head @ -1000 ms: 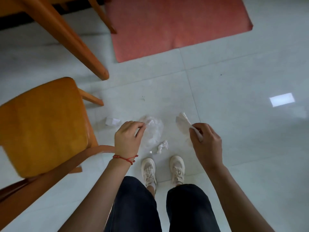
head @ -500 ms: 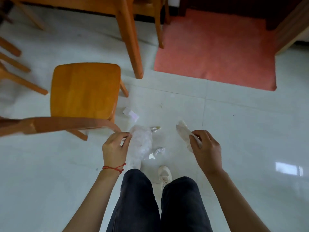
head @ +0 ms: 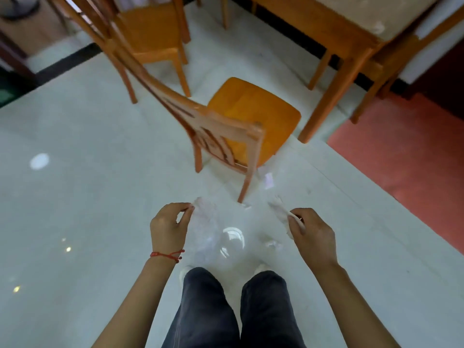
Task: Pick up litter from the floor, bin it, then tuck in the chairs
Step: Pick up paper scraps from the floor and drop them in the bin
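Left hand (head: 168,228) pinching a clear plastic bag (head: 208,222) by its top edge, bag hanging down. Right hand (head: 312,237), fingers (head: 292,228) curled tight around a white tissue (head: 281,209). More white scraps (head: 268,180) lying on the pale floor (head: 88,197) just beside the near chair (head: 241,121) leg. Tabletop (head: 364,16) up at the far right.
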### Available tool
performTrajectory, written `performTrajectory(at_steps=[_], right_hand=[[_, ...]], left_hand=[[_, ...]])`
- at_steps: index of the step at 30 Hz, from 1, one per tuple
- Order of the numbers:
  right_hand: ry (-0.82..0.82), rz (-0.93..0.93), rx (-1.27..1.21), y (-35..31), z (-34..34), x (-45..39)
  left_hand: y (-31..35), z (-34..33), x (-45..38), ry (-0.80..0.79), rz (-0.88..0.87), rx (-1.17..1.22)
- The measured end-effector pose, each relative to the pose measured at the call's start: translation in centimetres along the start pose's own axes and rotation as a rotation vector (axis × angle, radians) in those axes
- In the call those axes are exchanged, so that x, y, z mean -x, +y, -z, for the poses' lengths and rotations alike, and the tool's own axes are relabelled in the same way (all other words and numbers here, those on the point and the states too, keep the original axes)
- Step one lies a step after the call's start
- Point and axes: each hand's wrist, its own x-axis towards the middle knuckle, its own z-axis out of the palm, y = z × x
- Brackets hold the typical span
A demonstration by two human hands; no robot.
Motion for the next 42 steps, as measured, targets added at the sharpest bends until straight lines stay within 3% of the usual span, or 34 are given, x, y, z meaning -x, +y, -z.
performTrajectory(at_steps=[7,14,26,42], right_hand=[[-0.074,0.358,0.111,-13.1,-8.5,-1.8],[-0.123,0.656,0.026,-25.2,-16.7,-2.7],[-0.218,0.907,-0.052,-41.0,-26.6,-10.0],[-0.277,1.017,-0.132,-61.5,-38.4,-26.5]], left_hand=[[-10.4,10.3,1.0,0.113,0.197,-0.061],[-19.7,19.4,2.0,0.253,0.326,-0.120],[-30.7,27.0,-1.1,0.504,0.527,-0.231],[-44.1,34.2,-21.3,0.568,0.594,-0.304]])
